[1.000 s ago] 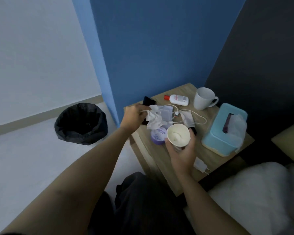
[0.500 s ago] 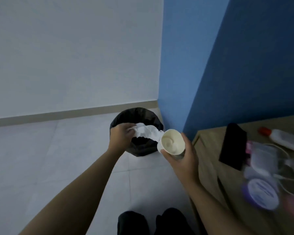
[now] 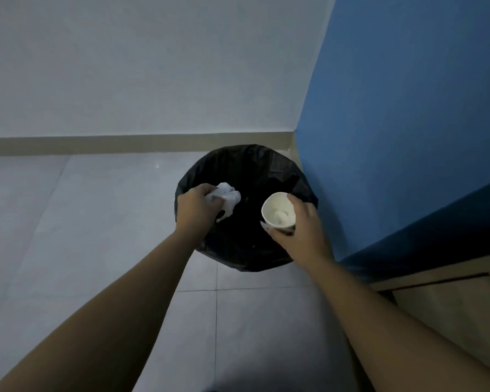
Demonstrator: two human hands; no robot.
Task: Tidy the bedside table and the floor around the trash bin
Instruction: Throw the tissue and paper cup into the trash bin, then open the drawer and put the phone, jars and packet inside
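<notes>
Hanging over black-lined bin [image 3: 246,171]: L hand [image 3: 197,206] clutching crumpled tissue [image 3: 227,198], R hand [image 3: 301,229] wrapped round paper cup [image 3: 277,212] w/ white wad inside.

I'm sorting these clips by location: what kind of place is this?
Probably a corner of a room at home, perhaps a bedroom, though no bed shows. A bin with a black liner stands on a tiled floor where a white wall meets a blue wall, beside wooden furniture.
</notes>
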